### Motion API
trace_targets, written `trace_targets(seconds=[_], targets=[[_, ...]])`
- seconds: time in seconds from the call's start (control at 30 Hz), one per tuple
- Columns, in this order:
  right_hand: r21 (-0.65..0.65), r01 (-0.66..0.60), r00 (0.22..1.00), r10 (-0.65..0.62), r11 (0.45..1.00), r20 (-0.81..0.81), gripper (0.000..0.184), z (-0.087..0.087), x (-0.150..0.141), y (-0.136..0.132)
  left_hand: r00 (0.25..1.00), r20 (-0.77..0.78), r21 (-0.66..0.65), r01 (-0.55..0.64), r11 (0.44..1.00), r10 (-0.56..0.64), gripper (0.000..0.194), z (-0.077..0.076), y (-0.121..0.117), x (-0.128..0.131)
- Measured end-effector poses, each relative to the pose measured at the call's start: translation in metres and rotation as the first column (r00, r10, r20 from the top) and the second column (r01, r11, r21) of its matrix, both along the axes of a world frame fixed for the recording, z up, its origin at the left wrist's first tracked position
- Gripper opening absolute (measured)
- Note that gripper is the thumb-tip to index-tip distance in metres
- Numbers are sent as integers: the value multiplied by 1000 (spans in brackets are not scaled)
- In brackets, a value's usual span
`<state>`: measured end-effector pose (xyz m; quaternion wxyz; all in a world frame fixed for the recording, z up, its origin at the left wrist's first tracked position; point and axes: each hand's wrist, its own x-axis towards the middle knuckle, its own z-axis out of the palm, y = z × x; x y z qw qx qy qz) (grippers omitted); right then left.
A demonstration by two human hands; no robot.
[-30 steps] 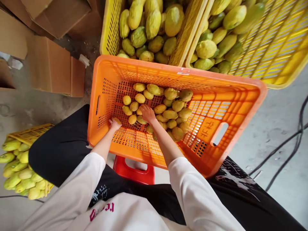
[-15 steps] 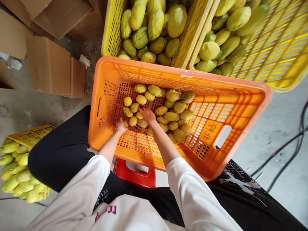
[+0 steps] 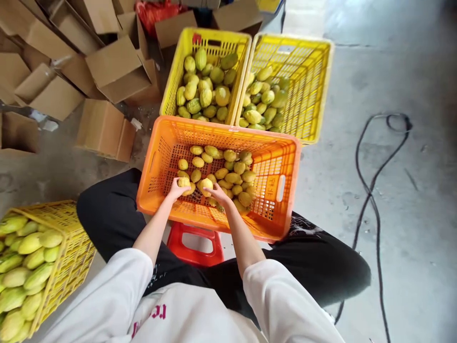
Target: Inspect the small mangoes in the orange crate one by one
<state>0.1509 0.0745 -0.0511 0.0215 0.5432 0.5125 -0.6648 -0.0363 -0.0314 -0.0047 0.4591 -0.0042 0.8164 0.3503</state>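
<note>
Left hand (image 3: 177, 189) and right hand (image 3: 218, 194) have been raised since the earlier frame, and more of the surroundings is taken in by the view. One yellow fruit (image 3: 183, 182) is now held in the left and another fruit (image 3: 205, 185) in the right, so both hands are occupied. At the right of the frame, grey floor (image 3: 424, 228) is exposed. The centre is filled by an orange crate (image 3: 293, 186), over which both hands are held. Two yellow crates (image 3: 323, 90) are set side by side at upper centre, both partly filled; a third crate (image 3: 69, 238), packed with fruit, is seen at lower left. Below the orange crate, a red stool (image 3: 196, 258) is partly hidden. Loose fruits (image 3: 233, 178) are spread over the orange crate's bottom, mostly towards its right. Around each held fruit, the fingers are curled narrowly; whether the fruit beneath the left one is also touched cannot be told.
</note>
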Motion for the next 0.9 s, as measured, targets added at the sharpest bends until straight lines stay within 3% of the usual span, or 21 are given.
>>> trace_targets(seconds=[0.1,0.27,0.37,0.47,0.53,0.63,0.73,0.8,0.9], targets=[[-176,138,977,-163,975,-139,24,39,13,-1,999,4,192,47,980,-49,62,34,6,13],[-177,248,845,-302,952,-441,51,106,38,5,989,-36,453,144,880,-143,67,102,15,15],[-150,330,737,-353,932,-576,64,142,54,10,989,-18,477,136,868,-145,65,141,9,0],[-194,426,683,-454,884,-572,66,169,70,13,983,110,503,71,862,-145,50,168,-6,-19],[-216,461,673,-498,861,-547,66,180,83,13,970,206,529,3,849,-132,44,175,-17,-29],[-258,488,661,-546,834,-515,64,182,102,4,945,322,509,-127,851,-51,45,172,-28,-34],[-361,535,639,-646,764,-418,54,172,110,-10,924,380,477,-239,846,46,51,163,-30,-29],[-407,586,603,-713,700,-358,46,162,106,-17,913,406,472,-258,843,52,55,158,-28,-22],[-423,622,564,-752,659,-342,37,153,90,-22,896,441,439,-270,857,57,54,153,-23,-12]])
